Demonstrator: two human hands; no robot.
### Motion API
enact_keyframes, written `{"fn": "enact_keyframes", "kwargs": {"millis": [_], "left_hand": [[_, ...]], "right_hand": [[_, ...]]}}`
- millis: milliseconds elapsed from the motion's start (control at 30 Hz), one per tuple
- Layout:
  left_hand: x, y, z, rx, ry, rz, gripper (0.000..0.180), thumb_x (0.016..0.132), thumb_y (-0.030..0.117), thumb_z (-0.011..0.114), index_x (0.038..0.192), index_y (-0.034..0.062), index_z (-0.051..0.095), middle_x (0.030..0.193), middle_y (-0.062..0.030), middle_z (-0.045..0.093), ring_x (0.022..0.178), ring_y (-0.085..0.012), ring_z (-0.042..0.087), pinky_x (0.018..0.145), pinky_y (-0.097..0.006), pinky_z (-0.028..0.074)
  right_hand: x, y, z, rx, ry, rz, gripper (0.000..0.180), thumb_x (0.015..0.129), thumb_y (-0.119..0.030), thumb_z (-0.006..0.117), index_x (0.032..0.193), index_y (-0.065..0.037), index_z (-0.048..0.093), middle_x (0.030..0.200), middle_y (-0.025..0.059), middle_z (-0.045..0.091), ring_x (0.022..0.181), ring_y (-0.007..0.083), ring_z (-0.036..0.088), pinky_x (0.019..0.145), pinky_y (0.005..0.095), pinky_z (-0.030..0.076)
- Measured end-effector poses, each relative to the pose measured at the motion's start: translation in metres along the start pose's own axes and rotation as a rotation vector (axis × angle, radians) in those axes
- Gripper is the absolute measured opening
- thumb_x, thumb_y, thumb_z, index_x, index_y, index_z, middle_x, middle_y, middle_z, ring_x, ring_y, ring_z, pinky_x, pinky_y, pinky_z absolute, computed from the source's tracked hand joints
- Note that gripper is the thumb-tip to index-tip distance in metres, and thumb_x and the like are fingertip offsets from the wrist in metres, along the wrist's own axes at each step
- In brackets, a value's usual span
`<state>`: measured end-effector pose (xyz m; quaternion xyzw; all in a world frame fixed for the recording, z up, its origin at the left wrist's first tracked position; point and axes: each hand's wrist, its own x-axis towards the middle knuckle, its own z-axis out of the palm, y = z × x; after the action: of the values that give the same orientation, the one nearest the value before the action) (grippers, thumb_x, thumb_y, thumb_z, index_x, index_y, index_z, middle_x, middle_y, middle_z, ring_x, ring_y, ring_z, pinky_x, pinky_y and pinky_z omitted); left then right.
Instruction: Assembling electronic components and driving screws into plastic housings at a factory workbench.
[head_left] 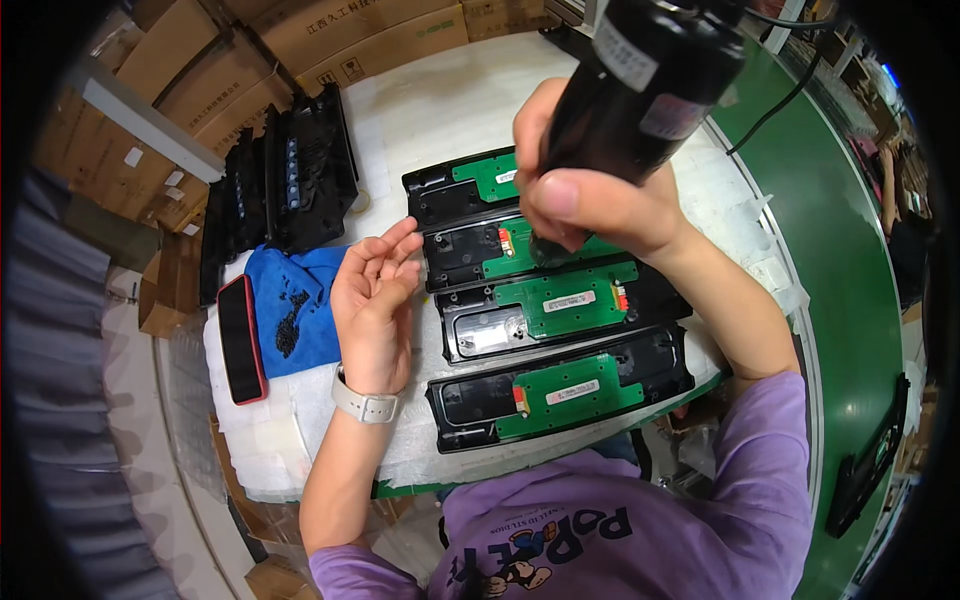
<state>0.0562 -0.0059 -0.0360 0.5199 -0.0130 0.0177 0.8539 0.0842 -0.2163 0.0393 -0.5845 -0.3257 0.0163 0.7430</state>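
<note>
My right hand [610, 205] grips a black electric screwdriver [640, 95], held tilted with its lower end over the second panel from the far end. That black plastic panel [455, 262] carries a green circuit board [600, 249] with a red and white connector; my hand and the tool hide part of it. Beside the left ends of the panels is my left hand [375, 290], palm turned up, fingers partly bent and apart, with nothing visible in it. Three similar panels lie in the row: a far panel [430, 205], a third panel [480, 330] and a near panel [465, 400].
Left of my left hand, a blue cloth [315, 345] bears a pile of small black screws [288, 325], with a red-edged phone [240, 340] alongside. Black plastic housings [315, 180] stand at the far left. Cardboard boxes [350, 50] line the back; a green surface [850, 330] runs along the right.
</note>
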Motion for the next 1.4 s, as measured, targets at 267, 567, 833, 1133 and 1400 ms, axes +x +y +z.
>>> {"fn": "enact_keyframes", "kwargs": {"millis": [267,567,833,1133,1400], "left_hand": [[0.009,0.001,-0.006,-0.082,-0.014,-0.039,0.008,0.092,0.0,0.042,0.098,-0.0029,0.046,0.121,-0.0272,0.049,0.105,-0.0256,0.058,0.084,-0.026,0.05],[0.008,0.001,0.004,0.086,-0.033,-0.195,0.02,0.093,0.005,0.042,0.108,-0.008,0.046,0.108,-0.0237,0.059,0.095,-0.0247,0.062,0.078,-0.024,0.052],[0.012,-0.004,-0.001,0.151,-0.054,-0.229,0.019,0.093,0.003,0.042,0.108,-0.0078,0.046,0.106,-0.0245,0.059,0.097,-0.0281,0.062,0.078,-0.026,0.054],[-0.003,0.003,0.011,-0.07,-0.159,-0.23,0.024,0.096,0.014,0.042,0.108,-0.0044,0.051,0.114,-0.022,0.057,0.106,-0.0274,0.058,0.084,-0.029,0.051],[-0.018,0.008,0.027,-0.186,-0.383,-0.386,0.038,0.098,0.025,0.034,0.118,-0.0053,0.046,0.113,-0.0187,0.057,0.11,-0.0294,0.055,0.088,-0.036,0.048]], "right_hand": [[-0.003,0.012,0.0,0.015,-0.051,-0.024,0.028,0.073,-0.013,0.067,0.085,0.0,0.045,0.059,0.0052,0.049,0.041,0.0098,0.044,0.039,0.0229,0.037],[-0.003,0.012,0.006,-0.217,-0.103,-0.108,0.021,0.066,-0.004,0.069,0.079,-0.003,0.052,0.068,0.001,0.054,0.061,0.0064,0.05,0.056,0.0198,0.04],[-0.005,0.008,0.008,-0.219,-0.113,-0.12,0.02,0.065,-0.006,0.07,0.076,-0.004,0.053,0.067,0.0006,0.053,0.06,0.0068,0.049,0.055,0.0201,0.039],[0.0,-0.022,-0.004,0.344,-0.137,-0.156,0.029,0.083,-0.029,0.052,0.101,-0.007,0.045,0.056,-0.0013,0.041,0.041,0.0106,0.041,0.053,0.0287,0.042],[-0.006,-0.026,0.007,0.113,-0.105,-0.258,0.029,0.085,-0.031,0.05,0.103,-0.009,0.045,0.059,-0.0007,0.043,0.043,0.0107,0.041,0.055,0.0286,0.041]]}}
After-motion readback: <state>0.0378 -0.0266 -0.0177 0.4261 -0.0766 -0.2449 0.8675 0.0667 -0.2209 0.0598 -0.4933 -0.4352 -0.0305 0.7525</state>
